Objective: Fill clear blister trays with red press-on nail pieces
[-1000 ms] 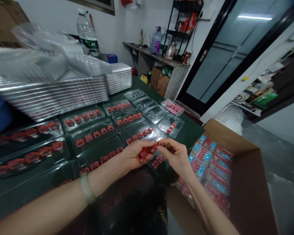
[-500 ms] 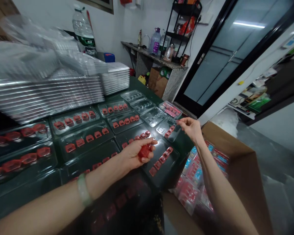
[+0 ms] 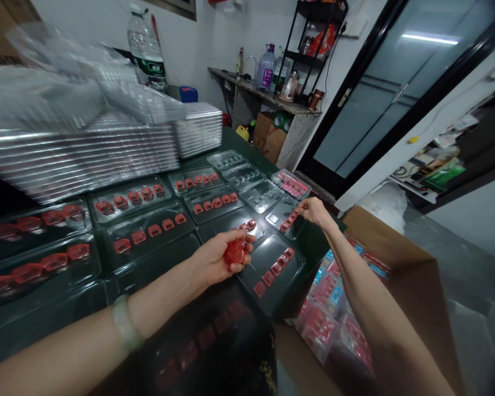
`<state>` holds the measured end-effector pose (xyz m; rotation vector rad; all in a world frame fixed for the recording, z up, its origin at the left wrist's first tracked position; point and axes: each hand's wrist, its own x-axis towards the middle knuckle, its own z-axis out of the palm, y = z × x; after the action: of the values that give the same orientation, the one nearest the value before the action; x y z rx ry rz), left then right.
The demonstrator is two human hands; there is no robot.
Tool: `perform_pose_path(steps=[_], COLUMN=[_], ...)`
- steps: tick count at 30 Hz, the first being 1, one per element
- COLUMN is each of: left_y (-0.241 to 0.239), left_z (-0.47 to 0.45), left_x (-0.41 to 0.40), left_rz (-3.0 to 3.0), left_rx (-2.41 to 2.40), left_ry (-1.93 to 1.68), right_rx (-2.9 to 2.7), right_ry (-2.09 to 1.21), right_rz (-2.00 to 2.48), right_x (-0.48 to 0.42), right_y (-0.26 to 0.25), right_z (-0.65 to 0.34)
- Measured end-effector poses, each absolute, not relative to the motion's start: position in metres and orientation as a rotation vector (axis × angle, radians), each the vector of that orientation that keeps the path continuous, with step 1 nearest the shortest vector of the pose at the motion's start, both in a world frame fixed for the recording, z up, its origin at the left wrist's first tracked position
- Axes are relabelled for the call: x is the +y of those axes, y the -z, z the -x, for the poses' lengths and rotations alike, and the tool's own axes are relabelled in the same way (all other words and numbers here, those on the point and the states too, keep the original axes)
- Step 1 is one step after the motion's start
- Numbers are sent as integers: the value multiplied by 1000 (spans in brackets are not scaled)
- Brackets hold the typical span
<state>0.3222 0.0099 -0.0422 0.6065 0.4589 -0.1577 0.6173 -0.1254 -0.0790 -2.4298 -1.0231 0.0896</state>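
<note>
My left hand [image 3: 226, 256], with a pale green bangle on its wrist, is curled around several red translucent plastic pieces [image 3: 234, 252] above the trays. Farther off, my right hand [image 3: 311, 210] pinches at the far end of a row of red pieces [image 3: 289, 221] in a clear plastic tray [image 3: 274, 219]. The piece between its fingertips is mostly hidden. Nearer me, another clear tray [image 3: 286, 278] carries a slanting row of red pieces [image 3: 275, 268]. To the left, more clear trays [image 3: 165, 242] hold similar rows.
Tall stacks of clear trays [image 3: 107, 159] stand at the back left. Clear trays without red pieces [image 3: 243, 177] lie toward the back, beside a filled pack [image 3: 291, 184]. At the right, an open cardboard box [image 3: 412, 275] holds bagged red and blue packs [image 3: 328, 289].
My right hand has lowered to the end of the row in the small tray, bringing a red piece there. My left hand has drawn slightly left, still holding its red pieces.
</note>
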Motion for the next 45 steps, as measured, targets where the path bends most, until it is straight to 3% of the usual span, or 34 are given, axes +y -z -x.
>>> perform_pose_path(steps=[10, 16, 21, 25, 34, 45], left_y=[34, 33, 30, 32, 30, 27], left_z=[-320, -322, -327, -327, -316, -315], left_x=[0, -7, -17, -18, -16, -27], left_rz=[-517, -492, -467, -474, -731, -1376], left_rx=[381, 420, 442, 453, 459, 414], left_ry=[91, 20, -59, -22, 67, -223], right_rx=[-1029, -1398, -1526, -1416, -868, -886], right_ry=[26, -138, -81, -98, -529, -457], right_rz=[2312, 1877, 1943, 1933, 1601, 1696], right_x=[-132, -137, -138, -137, -151, -152], right_y=[53, 10, 6, 18, 31, 34], right_z=[-580, -464, -402, -403, -427, -414])
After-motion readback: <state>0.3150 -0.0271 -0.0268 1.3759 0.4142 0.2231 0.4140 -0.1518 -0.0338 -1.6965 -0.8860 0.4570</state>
